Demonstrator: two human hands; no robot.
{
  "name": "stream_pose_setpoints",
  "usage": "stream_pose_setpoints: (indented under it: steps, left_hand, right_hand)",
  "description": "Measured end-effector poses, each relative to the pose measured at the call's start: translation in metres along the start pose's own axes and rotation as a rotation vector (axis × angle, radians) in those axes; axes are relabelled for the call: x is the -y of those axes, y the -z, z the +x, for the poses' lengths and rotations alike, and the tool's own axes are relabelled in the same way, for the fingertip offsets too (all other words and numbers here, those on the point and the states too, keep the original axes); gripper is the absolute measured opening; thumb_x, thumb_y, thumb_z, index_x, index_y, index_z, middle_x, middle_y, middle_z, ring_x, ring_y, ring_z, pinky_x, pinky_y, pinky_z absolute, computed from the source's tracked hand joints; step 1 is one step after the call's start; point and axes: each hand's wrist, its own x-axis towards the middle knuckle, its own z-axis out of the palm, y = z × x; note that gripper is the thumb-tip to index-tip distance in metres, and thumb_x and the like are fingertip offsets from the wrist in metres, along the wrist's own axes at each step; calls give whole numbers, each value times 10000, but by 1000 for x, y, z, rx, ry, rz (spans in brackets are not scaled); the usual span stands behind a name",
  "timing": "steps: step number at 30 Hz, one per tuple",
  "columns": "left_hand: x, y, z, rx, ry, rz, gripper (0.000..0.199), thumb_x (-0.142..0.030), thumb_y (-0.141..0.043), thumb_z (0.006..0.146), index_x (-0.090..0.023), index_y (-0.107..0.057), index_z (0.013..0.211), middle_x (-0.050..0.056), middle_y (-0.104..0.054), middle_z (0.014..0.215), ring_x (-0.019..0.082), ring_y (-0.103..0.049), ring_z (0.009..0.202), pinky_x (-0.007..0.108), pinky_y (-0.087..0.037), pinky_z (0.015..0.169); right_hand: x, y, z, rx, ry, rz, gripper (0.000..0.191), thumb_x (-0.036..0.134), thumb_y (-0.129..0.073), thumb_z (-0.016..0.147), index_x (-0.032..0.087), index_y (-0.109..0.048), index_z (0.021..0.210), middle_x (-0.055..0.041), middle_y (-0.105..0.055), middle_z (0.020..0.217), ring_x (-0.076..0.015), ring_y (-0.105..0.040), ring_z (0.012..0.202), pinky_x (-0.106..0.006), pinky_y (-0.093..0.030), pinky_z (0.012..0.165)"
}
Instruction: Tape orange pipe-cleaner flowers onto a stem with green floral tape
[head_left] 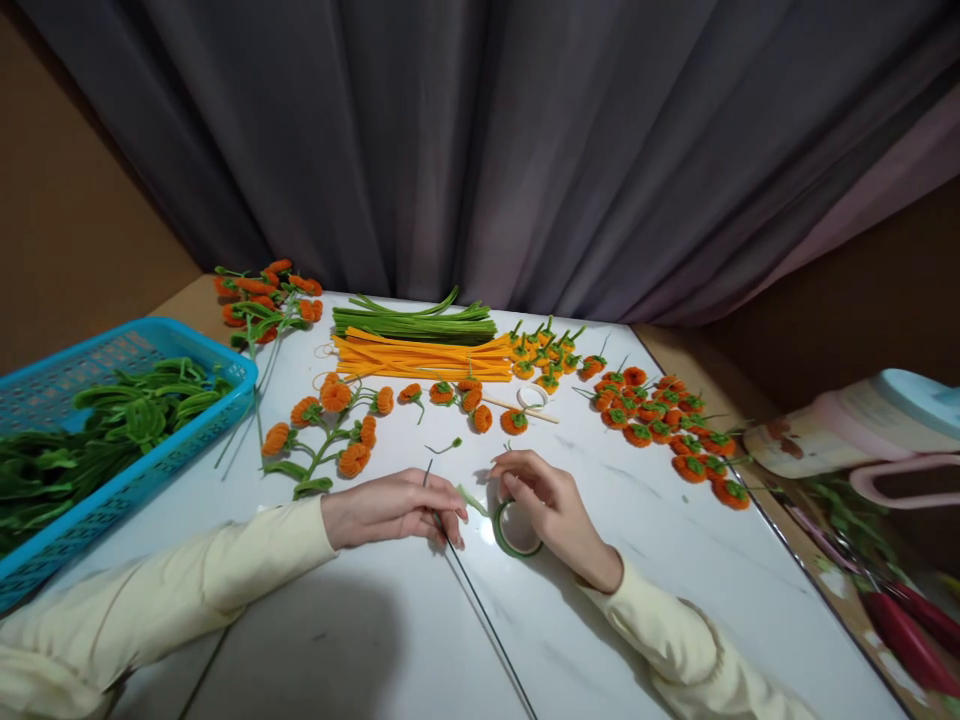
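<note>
My left hand point(397, 507) pinches a long thin dark green stem wire point(489, 622), which slants down toward the front edge of the view. Closed around a roll of green floral tape point(505, 542) is my right hand point(553, 512), just to the right. A short strip of tape point(472, 500) runs from the roll toward the left fingers; whether it touches the wire is unclear. Beyond the left hand lies a branch of orange fuzzy flowers point(334, 394) with green leaves. A small green piece with a thin wire point(454, 443) rests beyond both hands.
Orange pipe cleaners point(424, 355) and green ones point(412, 322) lie in bundles at the back. Several loose flower heads point(652, 410) sit at right. A blue basket point(247, 375) of green leaves stands left. A tumbler point(825, 425) and red-handled tool point(907, 635) lie right.
</note>
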Motion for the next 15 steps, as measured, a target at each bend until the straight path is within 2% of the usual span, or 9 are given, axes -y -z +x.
stream_pose_setpoints:
  steps: [2, 5, 9, 12, 15]
  left_hand:
    - [1, 1, 1, 4, -5, -6, 208, -341, -678, 762, -134, -677, 780, 78, -686, 694, 149, -608, 654, 243, -463, 654]
    - [2, 2, 2, 14, -15, -26, 221, -345, -673, 768, -128, -665, 807, 77, -687, 691, 146, -610, 640, 250, -463, 653]
    - [3, 4, 2, 44, -41, -65, 207, -323, -663, 779, -120, -656, 817, 97, -699, 755, 156, -636, 706, 253, -478, 701]
    - [0, 4, 0, 90, -75, -125, 155, -231, -680, 756, -122, -669, 866, 94, -702, 846, 179, -650, 864, 266, -473, 832]
    - [-8, 5, -4, 145, -105, -153, 241, -183, -675, 749, -112, -663, 978, 111, -696, 952, 220, -624, 1014, 304, -436, 936]
  right_hand:
    - [5, 5, 5, 49, 1, -59, 132, 222, -435, 882, 180, -540, 950, -56, -638, 867, -143, -579, 694, -283, -484, 646]
    - [12, 7, 7, 146, 90, -300, 98, 268, -546, 836, 173, -544, 862, -66, -597, 854, -179, -544, 772, -324, -463, 703]
    - [10, -2, 3, 251, 195, -521, 66, 207, -562, 821, 170, -516, 793, -78, -560, 848, -207, -496, 805, -357, -439, 720]
    - [4, -9, 0, 286, 255, -534, 105, 145, -445, 875, 175, -496, 788, -80, -556, 842, -200, -486, 791, -343, -427, 701]
    - [-2, -9, -1, 214, 210, -415, 143, 175, -371, 919, 184, -467, 813, -62, -549, 786, -179, -494, 727, -322, -425, 667]
